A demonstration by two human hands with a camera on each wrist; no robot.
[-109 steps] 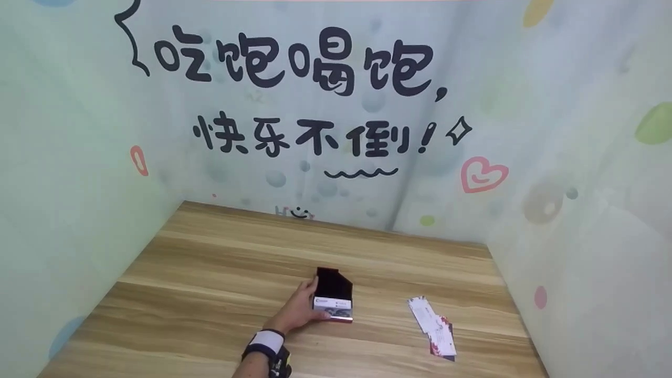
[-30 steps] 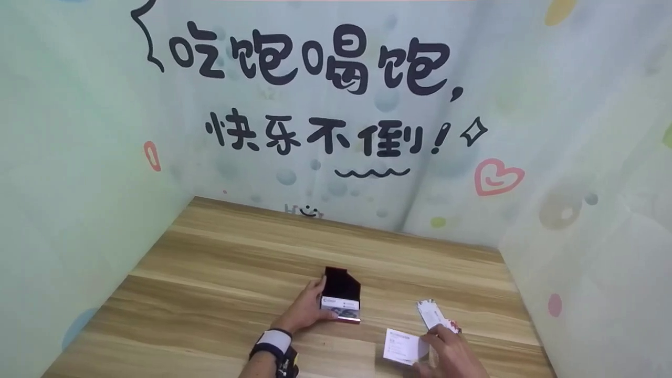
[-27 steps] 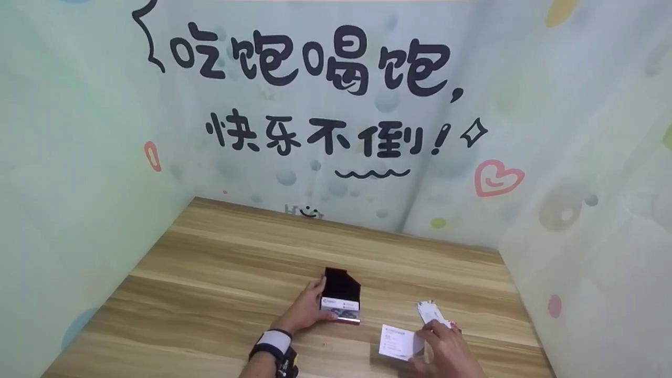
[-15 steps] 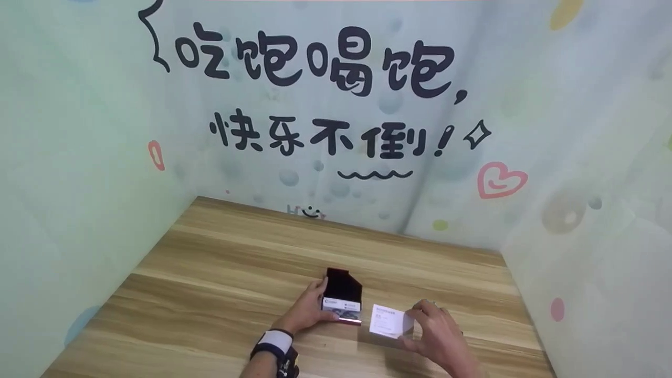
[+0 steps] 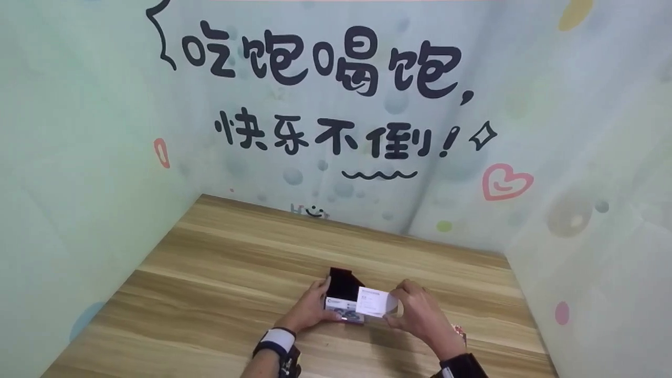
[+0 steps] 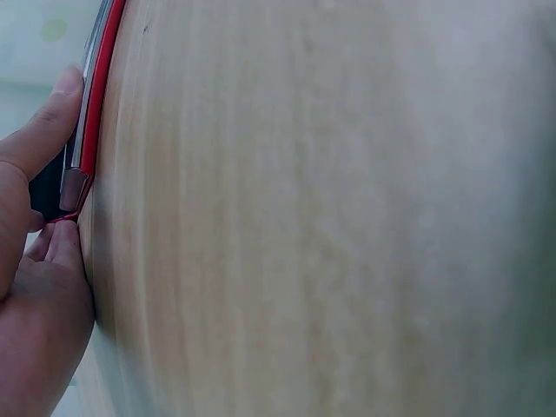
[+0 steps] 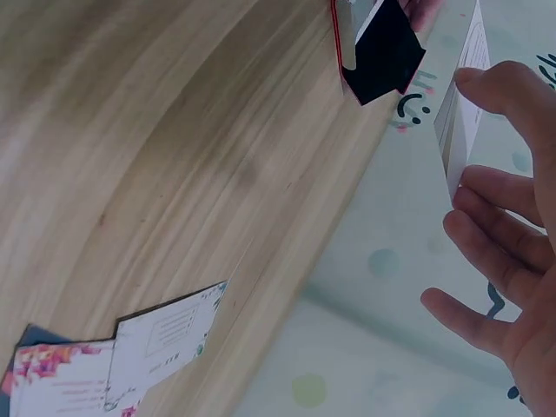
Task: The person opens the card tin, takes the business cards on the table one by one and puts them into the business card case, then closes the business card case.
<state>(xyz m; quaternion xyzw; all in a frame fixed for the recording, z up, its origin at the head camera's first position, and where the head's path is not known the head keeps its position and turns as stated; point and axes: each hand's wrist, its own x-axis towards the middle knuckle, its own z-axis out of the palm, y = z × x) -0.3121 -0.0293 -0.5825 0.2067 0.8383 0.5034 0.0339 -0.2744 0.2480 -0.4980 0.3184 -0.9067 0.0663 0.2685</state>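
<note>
Near the front of the wooden surface (image 5: 252, 252), a red-edged case (image 5: 342, 286) stood open, its dark-lined flap raised, with what looked like a printed card (image 5: 335, 302) lying in its front part. The left hand (image 5: 310, 307) gripped the case from its left side, the thumb over the front and the other fingers behind, clamped on it.

The right hand (image 5: 420, 312) pinched a white card (image 5: 374, 302) between thumb and fingers; whether that was one card or a few together could not be told. In the head view the white card overlapped the right side of the case, but the right wrist view showed it apart from the case and lifted off the surface.

As for progress, the case was already open and, it seemed, partly filled, and the white card was in hand but not yet inside or set down. More cards remained loose on the surface, well apart from the case: a pale card (image 7: 169, 339) overlapping a flower-edged card (image 7: 69, 378), with a dark card (image 7: 39, 334) showing beneath the latter. Judging by that, the handling of cards was only part done, with the held one and the loose ones left to deal with. How many cards the case held was hidden.
</note>
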